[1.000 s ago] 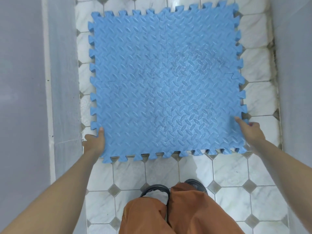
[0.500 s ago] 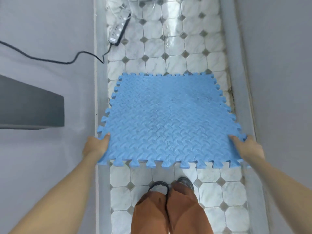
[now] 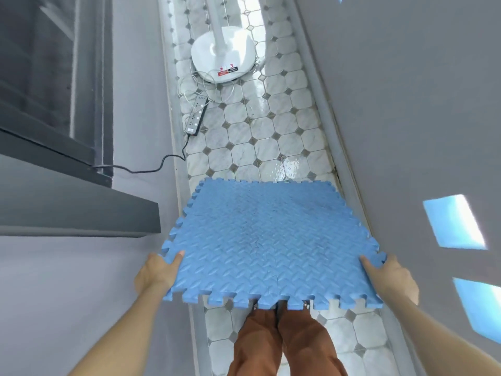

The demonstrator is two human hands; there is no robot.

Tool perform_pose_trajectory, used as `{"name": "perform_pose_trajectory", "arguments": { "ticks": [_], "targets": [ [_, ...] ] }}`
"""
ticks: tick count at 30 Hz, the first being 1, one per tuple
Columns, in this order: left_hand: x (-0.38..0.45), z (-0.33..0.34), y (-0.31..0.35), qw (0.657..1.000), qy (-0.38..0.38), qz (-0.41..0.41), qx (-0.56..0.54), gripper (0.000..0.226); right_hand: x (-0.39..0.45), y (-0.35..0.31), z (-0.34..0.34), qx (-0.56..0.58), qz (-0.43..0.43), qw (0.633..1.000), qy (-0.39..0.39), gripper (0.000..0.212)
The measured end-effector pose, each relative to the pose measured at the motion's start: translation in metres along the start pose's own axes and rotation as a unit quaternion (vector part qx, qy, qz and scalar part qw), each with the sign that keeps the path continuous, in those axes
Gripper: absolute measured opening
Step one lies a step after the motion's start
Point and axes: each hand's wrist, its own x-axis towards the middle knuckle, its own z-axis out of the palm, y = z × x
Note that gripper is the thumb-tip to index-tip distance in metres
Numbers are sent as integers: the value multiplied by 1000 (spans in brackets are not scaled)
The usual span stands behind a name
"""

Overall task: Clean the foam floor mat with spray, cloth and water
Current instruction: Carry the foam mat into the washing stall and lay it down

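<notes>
A blue foam floor mat (image 3: 268, 240) made of interlocking tiles, with a raised leaf pattern and toothed edges, is held up off the tiled floor in front of me, nearly level. Dark smudges mark its middle. My left hand (image 3: 157, 272) grips its near left corner, thumb on top. My right hand (image 3: 390, 275) grips its near right corner in the same way. No spray, cloth or water container is in view.
I stand in a narrow corridor with grey walls on both sides and a white marble tile floor (image 3: 252, 131), wet beyond the mat. A white fan base (image 3: 223, 58) stands ahead. A power strip (image 3: 196, 115) with a black cable lies at left. A dark ledge (image 3: 81, 213) juts out at left.
The mat has been lifted from lying flat toward me and is now held level. The view has tilted up, bringing the corridor, the fan base and the power strip into sight.
</notes>
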Motion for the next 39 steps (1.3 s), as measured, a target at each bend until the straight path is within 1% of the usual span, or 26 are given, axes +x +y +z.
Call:
{"name": "perform_pose_trajectory", "arguments": {
  "ticks": [2, 5, 8, 11, 14, 17, 23, 26, 28, 29, 30, 33, 36, 39],
  "targets": [
    [-18, -16, -9, 1000, 5, 21, 11, 74, -33, 21, -8, 7, 9, 1000, -3, 70],
    [-38, -44, -16, 994, 8, 93, 54, 64, -84, 52, -17, 10, 33, 999, -9, 69],
    [-55, -71, -13, 983, -3, 149, 104, 60, -133, 80, -26, 14, 71, 997, -14, 69],
    [-69, -92, 4, 969, -15, 200, 143, 58, -177, 107, -29, 43, 125, 991, -20, 67],
    [-93, -107, 29, 946, -11, 253, 204, 60, -217, 137, -29, 70, 177, 982, -20, 68],
    [-121, -113, 56, 915, -22, 313, 253, 62, -259, 167, -26, 105, 228, 968, -23, 66],
    [-184, -98, 101, 847, -39, 419, 325, 69, -345, 226, -9, 191, 338, 922, -9, 64],
    [-221, -79, 118, 808, -40, 471, 352, 70, -395, 254, 12, 254, 392, 884, -5, 63],
    [-260, -57, 127, 769, -37, 515, 377, 68, -436, 277, 33, 312, 438, 843, 0, 63],
    [-275, -52, 127, 753, -34, 530, 389, 66, -448, 282, 44, 330, 450, 830, -3, 62],
    [-298, -44, 128, 730, -31, 551, 402, 65, -467, 290, 54, 353, 475, 806, 0, 62],
    [-372, -8, 129, 642, -8, 624, 446, 64, -530, 312, 90, 411, 546, 730, 5, 64],
    [-442, 30, 119, 558, 4, 678, 480, 65, -586, 323, 132, 464, 618, 634, 20, 69],
    [-506, 73, 99, 469, 16, 727, 501, 62, -634, 325, 166, 497, 668, 553, 42, 72]
  ]
}}
